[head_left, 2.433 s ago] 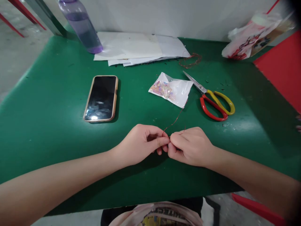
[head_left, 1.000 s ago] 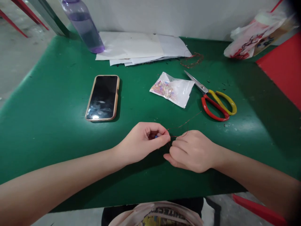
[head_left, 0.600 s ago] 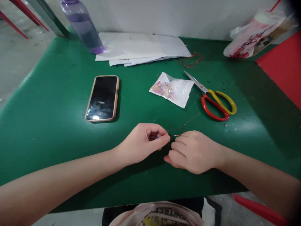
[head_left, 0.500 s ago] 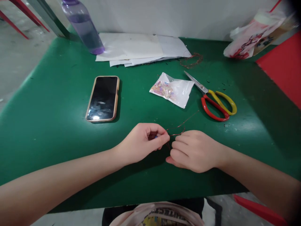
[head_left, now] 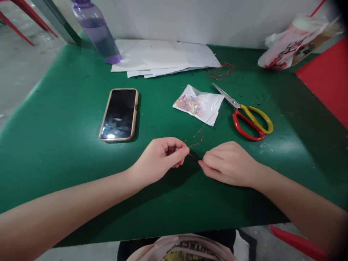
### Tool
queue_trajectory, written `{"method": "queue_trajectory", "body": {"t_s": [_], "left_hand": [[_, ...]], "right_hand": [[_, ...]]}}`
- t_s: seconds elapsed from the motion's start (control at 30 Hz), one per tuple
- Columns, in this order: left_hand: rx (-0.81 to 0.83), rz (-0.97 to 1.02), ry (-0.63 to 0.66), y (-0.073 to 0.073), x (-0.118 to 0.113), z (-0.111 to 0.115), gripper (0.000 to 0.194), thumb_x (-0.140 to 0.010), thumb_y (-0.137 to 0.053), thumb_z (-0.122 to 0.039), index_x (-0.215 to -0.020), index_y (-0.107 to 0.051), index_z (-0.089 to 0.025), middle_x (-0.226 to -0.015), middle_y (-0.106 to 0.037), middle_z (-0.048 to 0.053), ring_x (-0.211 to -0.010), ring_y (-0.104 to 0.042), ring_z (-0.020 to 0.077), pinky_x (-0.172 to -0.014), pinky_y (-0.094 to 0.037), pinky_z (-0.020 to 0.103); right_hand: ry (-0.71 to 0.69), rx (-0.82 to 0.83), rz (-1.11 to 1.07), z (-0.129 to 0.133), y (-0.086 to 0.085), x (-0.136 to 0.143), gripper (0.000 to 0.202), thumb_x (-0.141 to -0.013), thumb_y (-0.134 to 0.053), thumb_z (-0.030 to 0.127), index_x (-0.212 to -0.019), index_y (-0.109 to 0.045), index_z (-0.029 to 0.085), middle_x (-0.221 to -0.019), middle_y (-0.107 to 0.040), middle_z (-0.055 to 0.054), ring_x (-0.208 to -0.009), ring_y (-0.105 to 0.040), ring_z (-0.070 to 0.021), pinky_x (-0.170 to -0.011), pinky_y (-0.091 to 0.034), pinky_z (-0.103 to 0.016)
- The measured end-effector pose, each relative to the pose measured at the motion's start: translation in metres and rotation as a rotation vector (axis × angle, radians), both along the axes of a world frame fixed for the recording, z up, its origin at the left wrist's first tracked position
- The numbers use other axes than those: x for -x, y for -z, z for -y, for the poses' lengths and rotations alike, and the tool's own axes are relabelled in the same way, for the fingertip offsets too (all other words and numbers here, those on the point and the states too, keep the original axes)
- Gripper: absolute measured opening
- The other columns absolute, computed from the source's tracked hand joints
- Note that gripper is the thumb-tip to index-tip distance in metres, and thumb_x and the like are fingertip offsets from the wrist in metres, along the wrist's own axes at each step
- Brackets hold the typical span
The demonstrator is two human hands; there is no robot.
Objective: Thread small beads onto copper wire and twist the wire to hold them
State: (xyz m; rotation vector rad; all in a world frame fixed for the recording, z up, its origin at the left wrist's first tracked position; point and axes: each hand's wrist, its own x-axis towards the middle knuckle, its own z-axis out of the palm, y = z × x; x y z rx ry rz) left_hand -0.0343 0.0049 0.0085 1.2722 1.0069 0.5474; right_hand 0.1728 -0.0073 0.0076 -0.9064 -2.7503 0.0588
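The left hand (head_left: 160,157) is pinching the copper wire (head_left: 195,144) above the front half of the desk (head_left: 163,217), thumb pressing on forefinger, and that grip is showing no gap at the tips. Something bluish is peeking out from the curled fingers, too dim to make out. Just across, the right hand (head_left: 231,163) is sitting knuckles up, fingers folding in; a strand is running over to its thumb and forefinger, so this grip too seems to be closing on the wire. With something so thin, fingertips are probably serving better than a fist, and two holds are likely steadying the short stretch between.

Loose ends are curling up from the left fingertips towards the packet (head_left: 208,101); whether they're touching it, I can't tell. The packet is lying just beyond the hands, beads (head_left: 188,103) gathering at its left end, within easy reach. The scissors (head_left: 236,105) are resting beside it, blades pointing away and handles facing the right arm, presumably for handiness. Farther back, a coil (head_left: 231,69) of similar wire is lying by the papers (head_left: 152,54), while the phone (head_left: 119,114) is lying left, well apart from the fingerwork.
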Motion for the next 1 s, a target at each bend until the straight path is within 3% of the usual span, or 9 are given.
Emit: {"method": "queue_trajectory", "body": {"t_s": [0.27,0.57,0.73,0.9,1.0], "left_hand": [[0.008,0.028,-0.044,0.003,0.001,0.000,0.020,-0.083,-0.054,-0.029,-0.070,-0.055,-0.014,-0.056,-0.051,-0.004,-0.052,-0.044,0.0053,-0.051,-0.037,0.016],[-0.062,-0.031,-0.142,0.000,0.005,-0.005,0.017,-0.082,-0.057,-0.027,-0.070,-0.057,-0.014,-0.055,-0.050,-0.005,-0.051,-0.043,0.0054,-0.051,-0.036,0.017],[-0.071,0.037,-0.191,0.006,0.007,-0.007,0.018,-0.083,-0.056,-0.027,-0.071,-0.058,-0.014,-0.055,-0.049,-0.004,-0.053,-0.042,0.0055,-0.051,-0.035,0.018],[-0.048,0.082,-0.200,0.008,0.009,-0.009,0.018,-0.083,-0.056,-0.028,-0.070,-0.057,-0.015,-0.054,-0.048,-0.004,-0.052,-0.040,0.0056,-0.050,-0.032,0.018],[-0.043,0.051,-0.149,0.005,0.009,-0.009,0.020,-0.082,-0.056,-0.029,-0.068,-0.056,-0.014,-0.054,-0.048,-0.005,-0.052,-0.040,0.0052,-0.051,-0.033,0.018]], "right_hand": [[0.132,0.471,0.061,-0.004,-0.009,-0.002,0.033,-0.091,-0.034,0.027,-0.059,-0.032,0.017,-0.052,-0.039,0.005,-0.048,-0.033,-0.0068,-0.052,-0.022,-0.025],[0.151,0.536,0.030,-0.014,-0.007,-0.012,0.033,-0.090,-0.036,0.027,-0.060,-0.029,0.017,-0.052,-0.032,0.005,-0.048,-0.029,-0.0063,-0.052,-0.020,-0.026],[0.056,0.727,-0.022,-0.025,-0.010,-0.022,0.036,-0.090,-0.039,0.029,-0.059,-0.028,0.017,-0.053,-0.025,0.006,-0.048,-0.026,-0.0056,-0.050,-0.022,-0.023],[0.011,0.968,-0.008,-0.037,-0.017,-0.038,0.037,-0.091,-0.039,0.036,-0.061,-0.048,0.016,-0.052,-0.037,0.006,-0.048,-0.034,-0.0048,-0.049,-0.028,-0.020],[0.167,0.952,-0.051,-0.041,-0.016,-0.044,0.033,-0.089,-0.042,0.041,-0.076,-0.062,0.018,-0.052,-0.042,0.005,-0.046,-0.035,-0.0054,-0.043,-0.026,-0.020]]}}
